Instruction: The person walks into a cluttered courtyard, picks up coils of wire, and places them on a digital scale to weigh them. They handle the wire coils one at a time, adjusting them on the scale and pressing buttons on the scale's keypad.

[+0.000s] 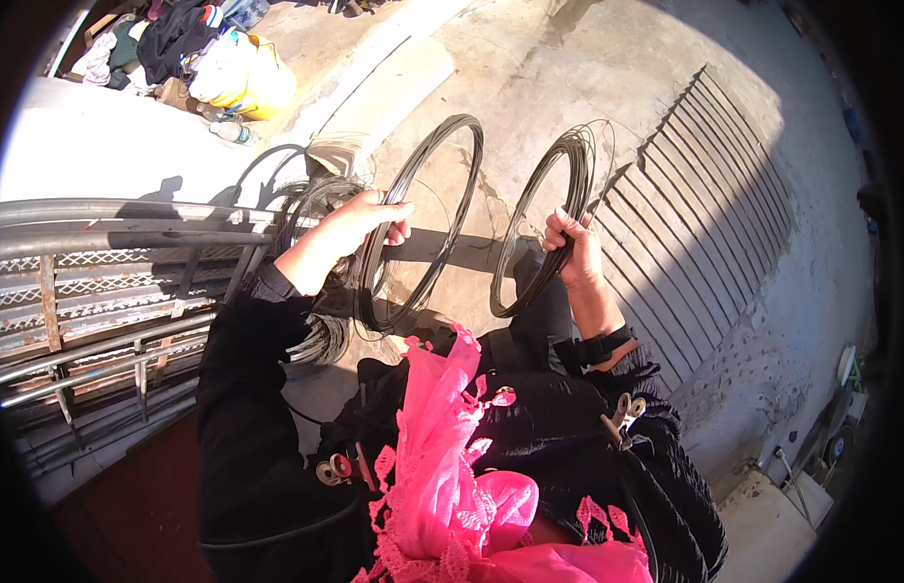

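Observation:
My left hand [371,222] grips one side of a coil of thin dark metal wire [478,153], its thumb laid across the strands. A second wire coil [581,164] is held by my right hand [574,244], fingers wrapped round its outer side. Both coils hang as tall loops in front of me, with a gap between them. A few loose strands stick out at the top of the right-hand coil. Behind my left wrist is a tangled heap of wire [295,208], partly hidden by the forearm. Another wire bundle [324,341] lies lower, beside my left sleeve.
A metal-tube frame with mesh panels [131,255] stands at left. Grooved concrete [685,240] slopes at right, half in shadow. Clothes [171,47], a white-and-yellow sack [248,80] and plastic bottles [233,132] lie at upper left. My pink scarf [444,408] hangs in front.

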`<state>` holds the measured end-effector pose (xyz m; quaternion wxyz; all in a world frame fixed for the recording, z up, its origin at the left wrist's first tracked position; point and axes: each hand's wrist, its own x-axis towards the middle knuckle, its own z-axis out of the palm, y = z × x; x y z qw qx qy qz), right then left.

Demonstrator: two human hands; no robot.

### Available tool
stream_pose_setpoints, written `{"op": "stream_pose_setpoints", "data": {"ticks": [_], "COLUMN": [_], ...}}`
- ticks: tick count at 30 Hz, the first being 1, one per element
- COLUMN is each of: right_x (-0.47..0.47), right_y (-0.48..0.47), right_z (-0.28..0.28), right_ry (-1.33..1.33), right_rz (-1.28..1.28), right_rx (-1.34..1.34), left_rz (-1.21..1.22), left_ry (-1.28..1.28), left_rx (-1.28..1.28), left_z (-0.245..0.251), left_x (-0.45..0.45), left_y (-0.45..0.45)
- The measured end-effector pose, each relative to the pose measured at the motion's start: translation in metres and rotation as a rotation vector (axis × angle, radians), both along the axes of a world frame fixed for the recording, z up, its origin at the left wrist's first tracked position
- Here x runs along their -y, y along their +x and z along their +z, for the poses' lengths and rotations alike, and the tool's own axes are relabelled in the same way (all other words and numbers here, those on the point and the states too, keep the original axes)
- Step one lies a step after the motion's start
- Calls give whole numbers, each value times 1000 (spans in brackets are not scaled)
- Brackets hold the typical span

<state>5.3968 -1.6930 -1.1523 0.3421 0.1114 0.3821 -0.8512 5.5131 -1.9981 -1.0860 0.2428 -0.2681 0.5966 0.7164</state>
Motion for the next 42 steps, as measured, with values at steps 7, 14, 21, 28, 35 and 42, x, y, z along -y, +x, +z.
{"op": "stream_pose_setpoints", "data": {"ticks": [7, 14, 21, 28, 35, 42], "right_x": [-154, -291, -401, -496, -553, -616], "right_y": [-150, -261, -371, -404, -442, -584], "right_z": [-7, 14, 16, 55, 69, 72], "right_ry": [29, 145, 537, 847, 950, 806], "right_rz": [-102, -208, -352, -519, -661, -837], "right_rx": [67, 129, 302, 445, 587, 832], "left_rz": [-117, -22, 23, -112, -147, -210], "left_ry": [-304, -488, -923, -696, -516, -564], "left_rx": [179, 186, 118, 146, 25, -247], "left_z": [-14, -27, -90, -48, 15, 93], "left_x": [-25, -26, -44, -134, -238, -371], "left_y": [-163, -251, -396, -626, -852, -1054]}}
